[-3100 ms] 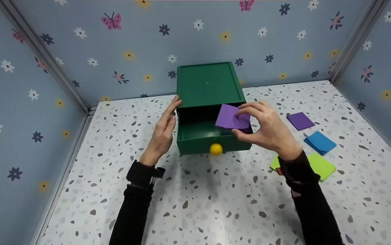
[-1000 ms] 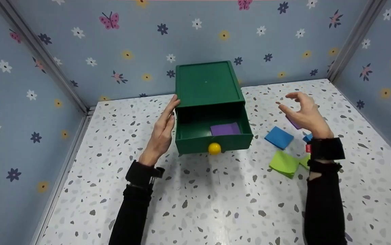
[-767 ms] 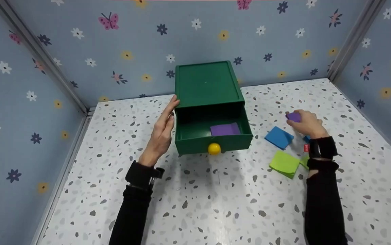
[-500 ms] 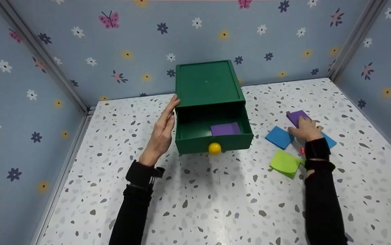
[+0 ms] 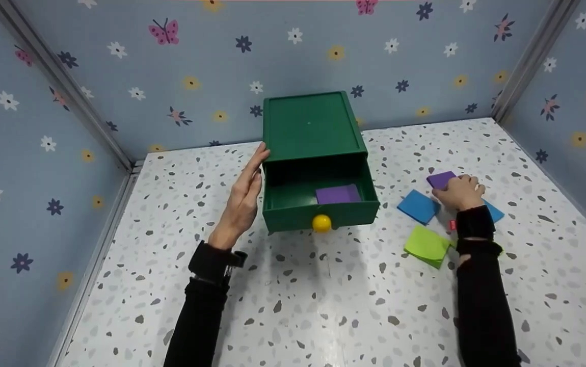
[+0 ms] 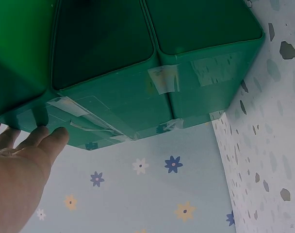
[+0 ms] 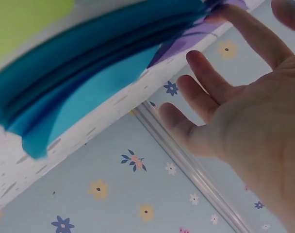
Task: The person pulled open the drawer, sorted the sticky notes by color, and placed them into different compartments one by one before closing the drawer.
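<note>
A green drawer box [image 5: 308, 125] stands against the back wall, its drawer [image 5: 293, 216] pulled out by a yellow knob's [image 5: 322, 223] width or more. Inside lies a folded purple square [image 5: 339, 193]. My left hand [image 5: 240, 206] rests against the box's left side with straight fingers. To the right, my right hand [image 5: 460, 193] touches another folded purple square [image 5: 441, 180] at its near edge. In the right wrist view the index fingertip meets that purple piece [image 7: 186, 43], the thumb stands apart, and the other fingers are loose.
A folded blue square [image 5: 418, 206] lies left of my right hand. A second blue piece [image 5: 494, 210] is partly hidden behind it. A folded lime-green square [image 5: 427, 247] lies nearer, with more lime green behind the sleeve. Flowered walls enclose the speckled table [image 5: 323, 306].
My right hand went from above the drawer, leaving the purple square inside, to the squares at right. A blue square was uncovered; the outer purple square shifted slightly leftward. My left hand stayed put.
</note>
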Action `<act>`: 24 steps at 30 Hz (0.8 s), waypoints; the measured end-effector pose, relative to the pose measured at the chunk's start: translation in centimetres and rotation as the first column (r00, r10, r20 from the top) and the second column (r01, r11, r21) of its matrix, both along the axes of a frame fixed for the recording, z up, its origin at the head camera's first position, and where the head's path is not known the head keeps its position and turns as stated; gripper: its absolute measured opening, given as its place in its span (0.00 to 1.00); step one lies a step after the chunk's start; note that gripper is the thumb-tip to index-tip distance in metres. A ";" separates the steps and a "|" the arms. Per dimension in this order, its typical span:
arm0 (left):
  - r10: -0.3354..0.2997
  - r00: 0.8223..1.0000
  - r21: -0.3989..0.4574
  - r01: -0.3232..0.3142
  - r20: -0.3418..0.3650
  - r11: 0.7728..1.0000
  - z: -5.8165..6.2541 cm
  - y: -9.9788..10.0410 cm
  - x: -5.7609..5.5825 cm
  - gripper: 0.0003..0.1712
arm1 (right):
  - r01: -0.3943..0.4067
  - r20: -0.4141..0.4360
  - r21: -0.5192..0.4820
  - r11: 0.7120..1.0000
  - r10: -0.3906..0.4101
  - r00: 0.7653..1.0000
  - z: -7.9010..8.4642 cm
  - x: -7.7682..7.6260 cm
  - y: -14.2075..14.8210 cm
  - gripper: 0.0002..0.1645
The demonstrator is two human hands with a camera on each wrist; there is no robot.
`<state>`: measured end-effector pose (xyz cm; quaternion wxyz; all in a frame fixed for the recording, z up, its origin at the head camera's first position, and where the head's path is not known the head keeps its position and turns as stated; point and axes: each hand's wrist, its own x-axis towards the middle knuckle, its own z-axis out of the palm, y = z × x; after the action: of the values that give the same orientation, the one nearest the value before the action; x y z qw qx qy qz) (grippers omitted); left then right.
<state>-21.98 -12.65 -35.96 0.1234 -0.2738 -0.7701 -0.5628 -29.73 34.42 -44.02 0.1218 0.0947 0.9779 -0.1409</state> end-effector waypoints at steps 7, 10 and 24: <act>-0.001 1.000 -0.003 0.001 -0.006 1.000 0.1 0.0 0.0 0.26 | -0.009 0.005 -0.134 0.991 0.010 1.000 0.5 0.3 0.5 0.34; -0.009 1.000 0.001 0.009 0.005 1.000 0.0 -0.1 0.0 0.26 | 0.035 0.007 -0.208 0.977 -0.034 0.999 0.6 0.6 0.5 0.31; -0.018 1.000 0.002 0.018 0.005 1.000 0.0 -0.1 0.0 0.26 | 0.032 -0.049 -0.284 0.958 -0.048 0.998 0.0 0.3 1.1 0.30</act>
<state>-21.96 -12.71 -35.99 0.1166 -0.2791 -0.7675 -0.5652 -29.40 35.54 -44.01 0.1042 0.0921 0.9486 -0.2842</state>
